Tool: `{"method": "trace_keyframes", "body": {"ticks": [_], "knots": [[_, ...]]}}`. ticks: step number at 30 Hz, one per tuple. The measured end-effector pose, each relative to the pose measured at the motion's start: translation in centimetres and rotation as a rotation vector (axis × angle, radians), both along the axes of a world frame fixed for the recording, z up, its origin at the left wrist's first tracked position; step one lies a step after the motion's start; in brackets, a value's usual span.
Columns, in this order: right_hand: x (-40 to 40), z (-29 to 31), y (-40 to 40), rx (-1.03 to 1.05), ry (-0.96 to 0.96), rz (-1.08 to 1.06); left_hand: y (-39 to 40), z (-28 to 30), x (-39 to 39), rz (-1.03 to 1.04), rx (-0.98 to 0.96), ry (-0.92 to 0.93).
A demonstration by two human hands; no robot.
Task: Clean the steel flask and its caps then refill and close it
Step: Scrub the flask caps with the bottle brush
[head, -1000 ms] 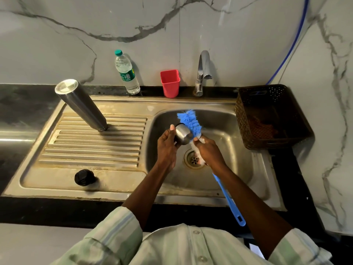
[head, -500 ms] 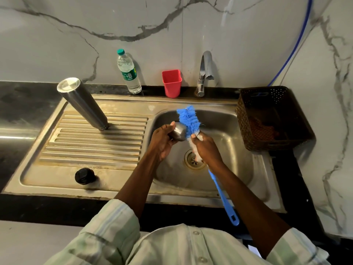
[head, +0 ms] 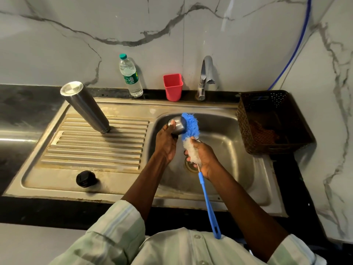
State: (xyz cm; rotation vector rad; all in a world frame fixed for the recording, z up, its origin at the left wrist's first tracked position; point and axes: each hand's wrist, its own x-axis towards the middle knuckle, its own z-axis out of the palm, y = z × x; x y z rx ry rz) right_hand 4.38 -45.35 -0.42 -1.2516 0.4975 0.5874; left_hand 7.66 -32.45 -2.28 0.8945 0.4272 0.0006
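Gripping steel cap in left hand over sink basin; right hand clutching bottle brush, bristles against cap. Steel flask inverted at 9 o'clock; black cap at 7.

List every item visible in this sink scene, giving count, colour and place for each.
steel flask: 1, silver, upside down on the drainboard
black cap: 1, black, drainboard front
steel cap: 1, silver, held over the basin
bottle brush: 1, blue and white, bristles against the steel cap
water bottle: 1, clear, green lid, by the wall
cup: 1, red, beside the tap
tap: 1, chrome, behind the basin
basket: 1, brown, right of the sink
sink: 1, steel
left hand: holds the steel cap
right hand: grips the bottle brush
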Motion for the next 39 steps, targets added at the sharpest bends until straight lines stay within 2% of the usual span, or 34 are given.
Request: {"method": "trace_keyframes", "body": {"ticks": [4, 6, 9, 14, 17, 19, 21, 23, 25, 28, 30, 33, 37, 39], "knots": [[1.9, 0.9, -0.1, 0.161, 0.065, -0.021, -1.9, 0.3, -1.1, -0.087, 0.241, -0.128], [2.2, 0.8, 0.1, 0.198, 0.071, -0.007, -1.6, 0.3, -0.9, -0.058, 0.359, -0.148], [1.5, 0.8, 0.9, 0.315, 0.112, -0.004, -0.5, 0.2, -0.3, 0.015, 0.412, -0.125], [3.6, 1.2, 0.0, 0.382, 0.122, -0.064, -2.0, 1.2, -1.3, -0.116, 0.518, -0.257], [2.8, 1.9, 0.6, 0.429, 0.119, -0.035, -1.1, 0.6, -0.3, 0.004, 0.508, -0.172], [2.7, 2.1, 0.9, 0.422, 0.069, -0.019, -0.6, 0.1, -0.1, 0.002, 0.495, -0.117], [4.0, 2.5, 0.4, 0.361, 0.019, -0.012, -1.3, 0.1, -1.2, -0.076, 0.509, -0.148], [5.0, 3.4, -0.5, 0.215, -0.025, -0.006, -2.1, 0.0, -2.3, -0.163, 0.546, -0.216], [5.1, 3.4, -0.4, -0.012, -0.095, 0.080, -2.2, -0.2, -2.3, -0.192, 0.583, -0.227], [4.1, 1.7, 0.1, -0.487, -0.351, 0.261, -1.8, -0.2, -1.4, -0.192, 0.581, -0.151], [4.4, 0.9, -0.7, -0.718, -0.431, 0.277, -1.6, -0.3, -1.4, -0.265, 0.607, -0.170], [5.4, 1.0, -2.5, -0.679, -0.397, 0.197, -1.1, -0.6, -1.6, -0.268, 0.591, -0.164], [4.4, 0.6, -1.9, -0.853, -0.603, 0.397, -0.2, -0.7, -1.2, -0.182, 0.523, -0.073], [4.5, 0.4, -2.1, -0.708, -0.542, 0.329, 0.0, -0.6, -1.2, -0.198, 0.492, -0.078]]}}
